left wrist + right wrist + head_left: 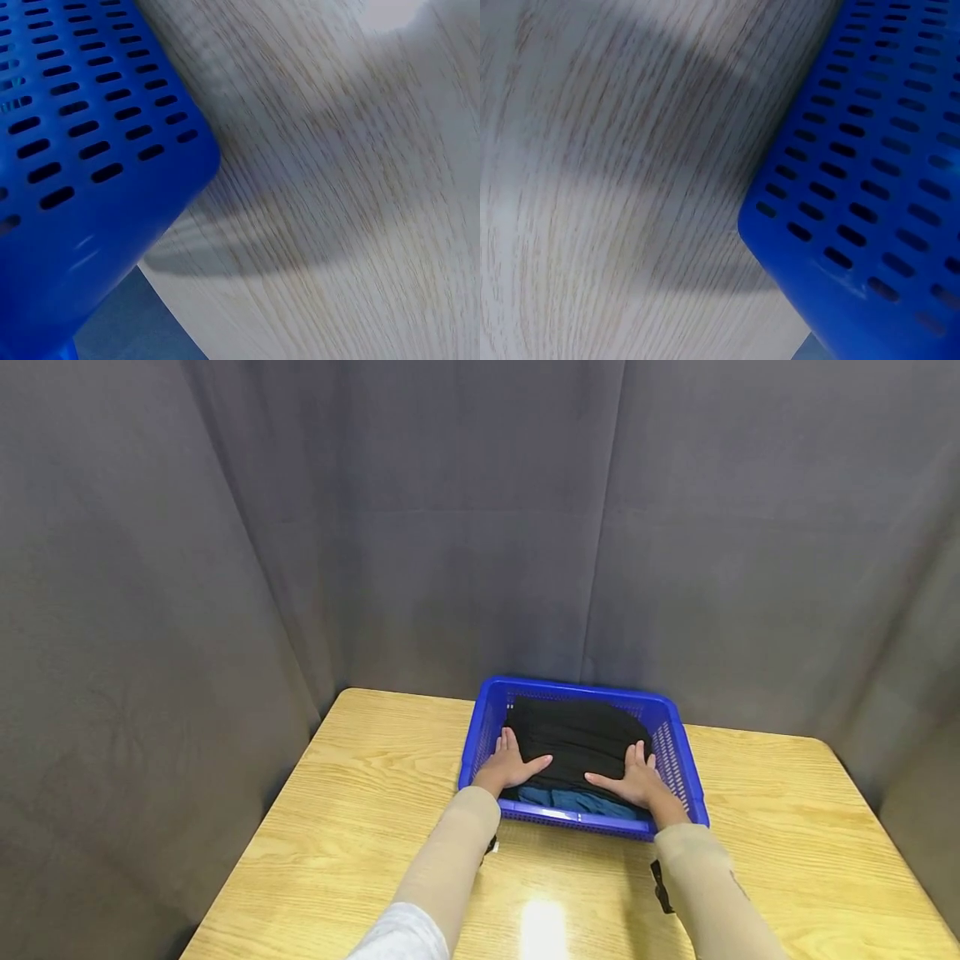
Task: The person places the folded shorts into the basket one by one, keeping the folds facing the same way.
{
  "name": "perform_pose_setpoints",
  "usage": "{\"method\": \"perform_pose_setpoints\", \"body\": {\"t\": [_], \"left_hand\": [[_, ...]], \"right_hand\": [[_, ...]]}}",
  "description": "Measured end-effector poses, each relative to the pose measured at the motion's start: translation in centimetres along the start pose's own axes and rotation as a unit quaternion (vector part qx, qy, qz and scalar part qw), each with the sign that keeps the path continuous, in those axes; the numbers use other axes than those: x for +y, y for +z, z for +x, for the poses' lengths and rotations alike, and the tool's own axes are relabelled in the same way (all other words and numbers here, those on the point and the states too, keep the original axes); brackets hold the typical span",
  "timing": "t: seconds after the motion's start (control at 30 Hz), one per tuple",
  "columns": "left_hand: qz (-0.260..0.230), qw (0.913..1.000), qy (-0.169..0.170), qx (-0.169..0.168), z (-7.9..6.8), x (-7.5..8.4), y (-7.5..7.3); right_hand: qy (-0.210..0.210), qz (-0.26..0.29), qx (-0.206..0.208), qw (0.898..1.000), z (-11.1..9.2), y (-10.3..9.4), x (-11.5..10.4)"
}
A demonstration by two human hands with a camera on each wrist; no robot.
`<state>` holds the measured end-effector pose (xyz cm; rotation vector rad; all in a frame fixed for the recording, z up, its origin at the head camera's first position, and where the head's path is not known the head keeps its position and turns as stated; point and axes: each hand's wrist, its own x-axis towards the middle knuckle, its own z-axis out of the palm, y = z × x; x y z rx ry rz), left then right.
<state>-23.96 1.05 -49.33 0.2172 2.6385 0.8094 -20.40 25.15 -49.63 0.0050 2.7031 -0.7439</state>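
Note:
Black folded cloth (577, 731) lies inside a blue plastic basket (467, 752) with slotted walls. Teal cloth (577, 802) shows beneath it along the near side. My left hand (510, 767) rests on the left part of the black cloth, fingers straight and thumb spread inward. On the right part rests my right hand (637, 778), its thumb pointing toward the left one. Neither hand appears in the wrist views; the left wrist view holds a basket corner (105, 150), and the right wrist view another corner (855, 202).
The basket stands near the back edge of a wooden table (360, 793). Grey curtains (465, 527) hang behind the table and at both sides. Light glares on the tabletop near the front.

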Motion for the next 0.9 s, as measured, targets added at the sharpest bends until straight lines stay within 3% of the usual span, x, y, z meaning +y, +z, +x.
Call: {"method": "perform_pose_setpoints", "body": {"t": [0.2,0.4,0.57,0.9], "left_hand": [[0.01,0.9999,-0.009,0.009,0.4,0.0,0.0],[0.025,0.9983,-0.002,0.053,1.5,0.4,-0.2],[0.018,0.997,-0.001,0.075,1.4,1.0,-0.5],[0.127,0.9869,0.04,0.091,0.7,2.7,-1.7]], "right_hand": [[-0.01,-0.006,0.022,1.0,0.1,0.1,-0.1],[-0.022,-0.032,0.057,0.998,0.3,-0.5,-0.2],[-0.049,-0.022,0.093,0.994,-0.2,-1.0,-0.3],[-0.09,-0.035,0.152,0.984,-1.3,-2.0,-0.7]]}}
